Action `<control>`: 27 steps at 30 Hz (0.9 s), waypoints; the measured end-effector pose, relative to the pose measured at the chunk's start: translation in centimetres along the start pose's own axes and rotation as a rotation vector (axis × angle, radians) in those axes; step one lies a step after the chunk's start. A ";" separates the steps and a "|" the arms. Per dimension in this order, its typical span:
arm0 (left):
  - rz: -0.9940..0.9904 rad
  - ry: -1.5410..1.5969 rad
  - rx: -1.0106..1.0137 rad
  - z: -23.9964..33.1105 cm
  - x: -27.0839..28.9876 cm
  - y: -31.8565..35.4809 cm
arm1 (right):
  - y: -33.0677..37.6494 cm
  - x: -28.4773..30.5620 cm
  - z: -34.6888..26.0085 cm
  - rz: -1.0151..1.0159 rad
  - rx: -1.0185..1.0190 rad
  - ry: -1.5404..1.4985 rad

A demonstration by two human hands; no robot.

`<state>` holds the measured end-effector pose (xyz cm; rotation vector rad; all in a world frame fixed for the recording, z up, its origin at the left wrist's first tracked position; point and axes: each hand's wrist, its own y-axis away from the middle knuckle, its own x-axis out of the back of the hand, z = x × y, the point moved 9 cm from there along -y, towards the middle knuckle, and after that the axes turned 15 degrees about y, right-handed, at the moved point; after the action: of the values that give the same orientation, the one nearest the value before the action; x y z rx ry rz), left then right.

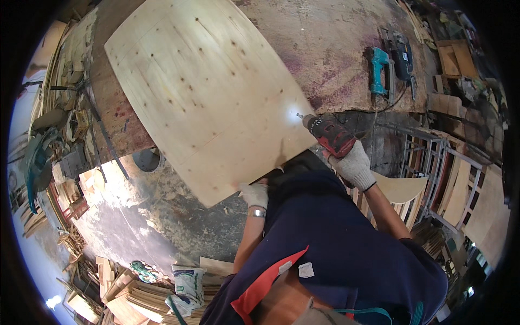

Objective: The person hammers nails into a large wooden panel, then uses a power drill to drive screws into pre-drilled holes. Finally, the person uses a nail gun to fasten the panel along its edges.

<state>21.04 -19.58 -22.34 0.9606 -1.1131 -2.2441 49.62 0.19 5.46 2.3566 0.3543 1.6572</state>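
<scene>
A large pale plywood sheet [216,103], dotted with rows of dark holes or knots, lies slantwise across the workbench, its near end jutting past the bench edge. In a white knitted glove, my right hand [353,167] is closed round the handle of a red and black cordless drill [331,134]. The drill's bit points left at the sheet's right side, and its lamp throws a bright spot there. Whether the tip touches the wood I cannot tell. My left hand [254,195], also gloved, grips the sheet's near edge, with some fingers hidden.
On the stained workbench [346,59], a teal air nailer [378,70] lies beside a dark power tool [402,57]. A metal rack [449,179] with boards stands at right. Wood strips [143,300] and a white sack [188,287] lie at lower left.
</scene>
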 end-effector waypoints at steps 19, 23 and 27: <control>-0.234 0.679 0.017 0.4 -8.5 -6.1 | 6.7 -3.1 4.3 0.058 -0.243 -0.133; 0.126 0.245 -0.150 -5.1 -10.6 -6.7 | 5.9 -2.6 2.2 0.012 -0.076 -0.011; 0.221 -0.104 -0.092 -6.9 -13.9 -7.5 | 5.9 -2.2 2.3 -0.079 -0.168 -0.014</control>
<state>34.67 -9.67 -26.09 0.6563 -1.0914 -2.1642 51.41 -6.19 4.68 2.2024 0.2893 1.5694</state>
